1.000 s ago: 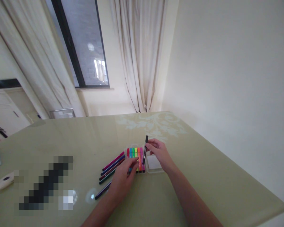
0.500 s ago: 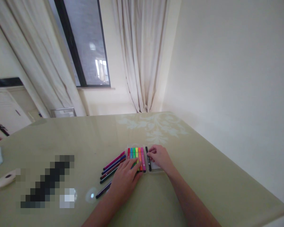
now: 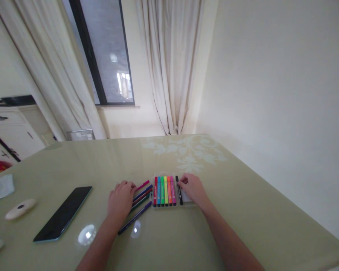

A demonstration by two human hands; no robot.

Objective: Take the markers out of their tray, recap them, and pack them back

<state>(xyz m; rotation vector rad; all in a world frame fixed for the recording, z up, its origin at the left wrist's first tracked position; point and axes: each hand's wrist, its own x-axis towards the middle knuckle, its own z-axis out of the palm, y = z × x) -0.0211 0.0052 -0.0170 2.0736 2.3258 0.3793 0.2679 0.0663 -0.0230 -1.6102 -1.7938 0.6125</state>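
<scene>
A clear plastic case (image 3: 164, 207) lies unfolded on the table, with a row of bright markers (image 3: 166, 192) in its left half. In the right half a black marker (image 3: 179, 191) lies along the hinge side. My right hand (image 3: 191, 188) rests over that half, fingers pinched at the black marker. Left of the case, my left hand (image 3: 121, 197) is curled, its fingertips closed at the near end of a magenta marker (image 3: 143, 184). Several dark markers (image 3: 141, 195) lie beneath and beside it, partly hidden by the hand. Closest to me is a dark purple marker (image 3: 135, 218).
A smartphone (image 3: 64, 214) lies on the table (image 3: 243, 218) to the left. Beyond it are a pale oval object (image 3: 21, 209) and a folded white tissue or cloth (image 3: 1, 188). Curtains (image 3: 172, 67) hang past the far edge, and a wall (image 3: 277, 94) runs along the right.
My left hand has moved left, off the bright markers in the case, to the magenta marker. My right hand stays at the black marker. The view has shifted slightly left.
</scene>
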